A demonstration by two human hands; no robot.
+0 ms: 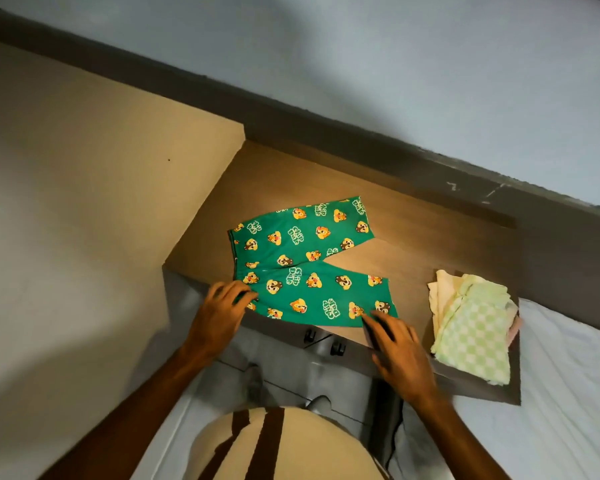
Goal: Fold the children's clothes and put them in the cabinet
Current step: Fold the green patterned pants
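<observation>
Green children's trousers (305, 261) with yellow cartoon faces lie flat on the brown wooden desk top (413, 251), legs spread apart toward the right. My left hand (222, 310) rests on the waistband's near corner, fingers curled over the cloth edge. My right hand (395, 344) touches the hem of the nearer leg with its fingertips. Neither hand has lifted the cloth.
A stack of folded clothes (471, 323), topped by a green-and-white checked piece, sits at the desk's right end. A tall beige cabinet side (84, 202) stands to the left. A bed with a pale sheet (568, 393) lies on the right. Grey floor below.
</observation>
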